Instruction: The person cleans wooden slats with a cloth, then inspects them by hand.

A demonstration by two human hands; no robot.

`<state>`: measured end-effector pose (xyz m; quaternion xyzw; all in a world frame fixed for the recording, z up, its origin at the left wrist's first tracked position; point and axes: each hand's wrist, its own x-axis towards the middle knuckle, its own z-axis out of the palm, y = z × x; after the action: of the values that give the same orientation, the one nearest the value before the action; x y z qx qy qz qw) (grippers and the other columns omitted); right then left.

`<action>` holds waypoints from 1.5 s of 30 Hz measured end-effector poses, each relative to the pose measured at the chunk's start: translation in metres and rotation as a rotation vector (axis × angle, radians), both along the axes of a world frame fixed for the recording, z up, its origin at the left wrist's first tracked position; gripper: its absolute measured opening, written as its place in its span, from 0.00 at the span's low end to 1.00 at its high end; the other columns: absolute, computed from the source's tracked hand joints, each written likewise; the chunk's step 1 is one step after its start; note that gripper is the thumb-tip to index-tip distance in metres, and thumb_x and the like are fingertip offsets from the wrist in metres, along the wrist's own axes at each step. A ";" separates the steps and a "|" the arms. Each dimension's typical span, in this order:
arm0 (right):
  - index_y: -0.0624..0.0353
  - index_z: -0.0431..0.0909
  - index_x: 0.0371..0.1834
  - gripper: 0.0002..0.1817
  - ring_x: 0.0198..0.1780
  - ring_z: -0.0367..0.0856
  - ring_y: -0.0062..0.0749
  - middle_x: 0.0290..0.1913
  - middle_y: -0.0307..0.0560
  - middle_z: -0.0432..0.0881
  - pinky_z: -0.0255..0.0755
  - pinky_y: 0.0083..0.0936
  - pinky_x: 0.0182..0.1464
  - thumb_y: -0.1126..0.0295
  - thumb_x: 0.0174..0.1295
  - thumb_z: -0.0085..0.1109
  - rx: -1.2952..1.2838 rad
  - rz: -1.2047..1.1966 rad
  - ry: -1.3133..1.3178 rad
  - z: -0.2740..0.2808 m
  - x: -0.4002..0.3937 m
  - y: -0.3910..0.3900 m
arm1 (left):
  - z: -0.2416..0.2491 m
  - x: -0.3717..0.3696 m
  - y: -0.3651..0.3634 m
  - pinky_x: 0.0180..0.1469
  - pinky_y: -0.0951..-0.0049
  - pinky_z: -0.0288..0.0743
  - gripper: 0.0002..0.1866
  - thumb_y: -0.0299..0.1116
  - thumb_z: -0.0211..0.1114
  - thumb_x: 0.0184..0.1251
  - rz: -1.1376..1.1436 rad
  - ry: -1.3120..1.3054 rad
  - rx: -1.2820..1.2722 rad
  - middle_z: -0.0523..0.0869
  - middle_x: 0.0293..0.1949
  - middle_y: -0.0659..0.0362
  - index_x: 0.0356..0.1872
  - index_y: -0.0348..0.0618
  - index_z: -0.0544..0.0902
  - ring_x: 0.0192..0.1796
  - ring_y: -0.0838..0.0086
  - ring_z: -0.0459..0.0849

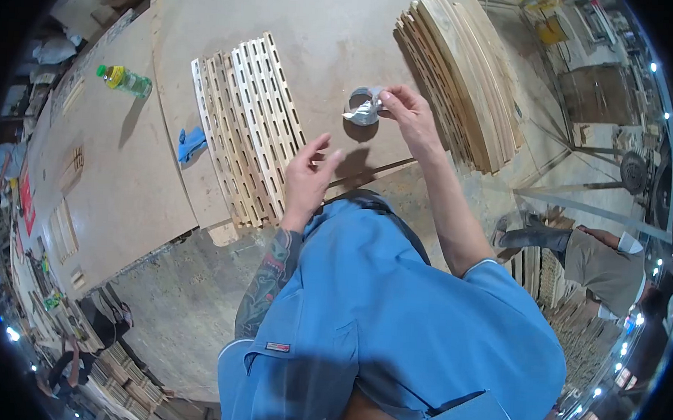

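My right hand (409, 121) pinches the edge of a roll of silvery tape (368, 112), held above the table with a crumpled loose part hanging across its front. My left hand (309, 176) is raised near my waist, its fingers apart and nothing visible in it. Just left of that hand lies a row of slotted wooden slats (250, 124), side by side on the table. To the right of the tape stands a stack of curved wooden pieces (462, 80).
The worktable (329, 29) extends ahead and to the left. On it are a green-capped bottle (128, 81) and a blue glove-like item (191, 144). Another person (600, 266) is at the right, near stacked wood. A metal frame (592, 210) stands beyond the table's right side.
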<state>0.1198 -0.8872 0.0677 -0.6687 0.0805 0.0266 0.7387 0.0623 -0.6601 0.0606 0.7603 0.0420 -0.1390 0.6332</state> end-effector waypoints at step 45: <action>0.49 0.67 0.64 0.19 0.28 0.77 0.17 0.47 0.53 0.85 0.72 0.15 0.23 0.59 0.76 0.56 0.497 0.592 0.620 -0.027 -0.031 0.159 | -0.089 -0.114 0.164 0.52 0.55 0.79 0.63 0.64 0.81 0.28 0.379 -0.209 0.728 0.79 0.48 0.53 0.75 0.53 0.70 0.50 0.54 0.82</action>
<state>0.0891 -0.7282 0.0411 -0.4271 0.0940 0.4514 0.7778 -0.0521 -0.4963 -0.0279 0.9232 0.1628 0.0816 0.3385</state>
